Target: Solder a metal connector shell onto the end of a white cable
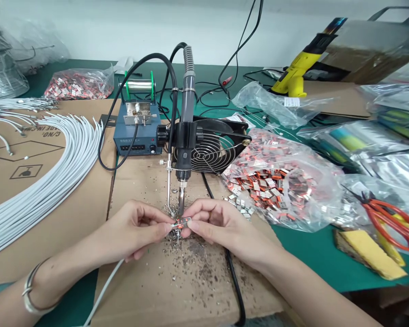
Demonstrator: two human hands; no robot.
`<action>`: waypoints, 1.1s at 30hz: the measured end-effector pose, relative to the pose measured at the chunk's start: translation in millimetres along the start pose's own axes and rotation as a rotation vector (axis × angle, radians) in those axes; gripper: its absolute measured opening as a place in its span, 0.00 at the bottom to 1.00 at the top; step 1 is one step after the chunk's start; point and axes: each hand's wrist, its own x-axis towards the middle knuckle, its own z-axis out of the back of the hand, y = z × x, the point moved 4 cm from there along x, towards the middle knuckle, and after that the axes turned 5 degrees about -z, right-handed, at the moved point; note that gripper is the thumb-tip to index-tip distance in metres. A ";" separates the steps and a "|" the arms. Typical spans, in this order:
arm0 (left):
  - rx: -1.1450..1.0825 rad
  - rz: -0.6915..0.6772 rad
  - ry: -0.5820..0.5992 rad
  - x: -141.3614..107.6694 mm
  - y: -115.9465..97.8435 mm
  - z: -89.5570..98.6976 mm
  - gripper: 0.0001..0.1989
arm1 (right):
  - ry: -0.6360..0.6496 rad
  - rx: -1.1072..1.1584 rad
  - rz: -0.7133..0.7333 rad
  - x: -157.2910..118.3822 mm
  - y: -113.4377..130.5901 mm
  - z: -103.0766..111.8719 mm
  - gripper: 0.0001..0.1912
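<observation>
small connector (181, 223), metal with a red part, held between the two hands directly under the tip of the fixed soldering iron (185, 136), near the middle of the cardboard sheet (197, 281). left hand (136, 229): thumb and forefinger pinched shut on the connector's 9 o'clock end and on the white cable (104, 290) that trails off towards 7 o'clock; judged, this keeps wire and contact aligned at the tip. right hand (221, 225): fingertips closed on the 3 o'clock end, steadying the piece against the iron. both wrists lie low over the cardboard, palms turned inward, forearms converging from 7 and 5 o'clock; a bracelet (30, 290) circles the left wrist. the iron is clamped upright in a stand, tip down, with a bent solder feed tube (169, 190) beside it, so both hands stay free. solder crumbs dot the cardboard below. at 12 o'clock, the blue solder feeder (136, 131) and a fan (213, 150); at 2 o'clock, a bag of connectors (276, 181); at 9 o'clock, a bundle of white cables (54, 172); at 3 o'clock, scissors (388, 218) and a sponge (368, 252) on the green worktop (310, 254).
</observation>
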 end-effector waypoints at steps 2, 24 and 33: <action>-0.004 -0.001 0.006 0.0 0.6 -0.1 0.18 | 0.008 0.019 -0.004 -0.2 -0.2 0.5 0.11; 0.061 0.005 0.016 3.1 5.5 1.0 0.17 | -0.066 -0.096 -0.020 2.3 -1.7 -1.2 0.14; 0.083 -0.021 -0.032 2.8 4.0 1.7 0.16 | -0.101 -0.105 -0.027 2.8 -3.5 -2.6 0.14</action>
